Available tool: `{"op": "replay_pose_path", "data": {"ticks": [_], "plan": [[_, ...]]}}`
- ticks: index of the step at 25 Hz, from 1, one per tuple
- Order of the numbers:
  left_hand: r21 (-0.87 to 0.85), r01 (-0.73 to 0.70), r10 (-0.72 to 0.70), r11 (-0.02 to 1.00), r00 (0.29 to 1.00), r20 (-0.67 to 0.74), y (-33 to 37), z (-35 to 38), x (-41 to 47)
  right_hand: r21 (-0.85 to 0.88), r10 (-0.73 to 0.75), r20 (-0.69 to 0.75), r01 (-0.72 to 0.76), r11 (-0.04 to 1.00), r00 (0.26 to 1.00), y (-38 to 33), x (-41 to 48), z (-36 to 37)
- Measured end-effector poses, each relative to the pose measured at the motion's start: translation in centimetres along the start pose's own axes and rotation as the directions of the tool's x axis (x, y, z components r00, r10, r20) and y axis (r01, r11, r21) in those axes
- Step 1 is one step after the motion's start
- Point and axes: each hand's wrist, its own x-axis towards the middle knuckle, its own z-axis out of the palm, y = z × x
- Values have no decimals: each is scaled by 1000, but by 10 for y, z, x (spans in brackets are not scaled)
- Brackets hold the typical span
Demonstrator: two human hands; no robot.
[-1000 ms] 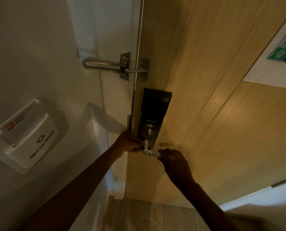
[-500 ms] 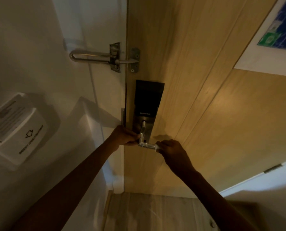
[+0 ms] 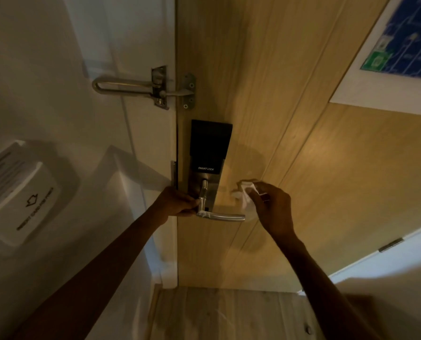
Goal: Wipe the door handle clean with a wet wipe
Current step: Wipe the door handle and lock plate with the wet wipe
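Wooden door, dim light, black smart lock above lever; left hand closed around door handle at its pivot end; right hand pinches crumpled wet wipe, just above handle's free tip, not touching it.

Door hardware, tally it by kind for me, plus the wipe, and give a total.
Door handle: 1
Smart lock panel: 1
Swing bar guard: 1
Wet wipe, in the right hand: 1
Total: 4
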Motion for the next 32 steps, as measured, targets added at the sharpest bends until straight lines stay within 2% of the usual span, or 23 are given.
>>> {"op": "replay_pose_path", "data": {"ticks": [3,5,9,12,14,17,19,20,22,25,29,32], "plan": [[5,1,-1,1000,1000,-6,-1,-1,2,207,153,-92,-131,969,984,-8,-8,21],[22,-12,12,1000,1000,-10,-1,0,2,226,143,-90,-120,967,986,-8,-17,29],[50,-15,16,999,1000,-22,-2,2,3,69,10,6,-10,998,1000,-1,-34,32],[42,-5,6,999,1000,-24,-2,1,4,-158,-106,78,117,980,991,11,-40,35],[41,-9,10,999,1000,-24,-2,1,2,-245,-108,141,140,959,984,14,-43,37],[47,-20,21,999,1000,-17,-1,1,1,-169,-58,176,88,982,983,12,-43,38],[37,-24,25,999,1000,-11,0,2,2,-78,-23,118,32,996,993,13,-40,37],[30,-23,23,999,1000,-14,-1,1,1,-87,-40,79,47,995,996,15,-39,38],[29,-16,17,999,1000,-20,-1,1,1,-247,-127,27,130,960,992,21,-41,40],[12,-15,15,1000,1000,-23,-2,2,3,-432,-210,45,208,877,977,26,-46,39],[45,-15,15,999,1000,-6,-2,0,4,-480,-190,87,208,852,978,28,-45,36],[17,-27,27,1000,1000,-3,-1,-1,0,-499,-264,161,310,810,951,28,-46,33]]}}
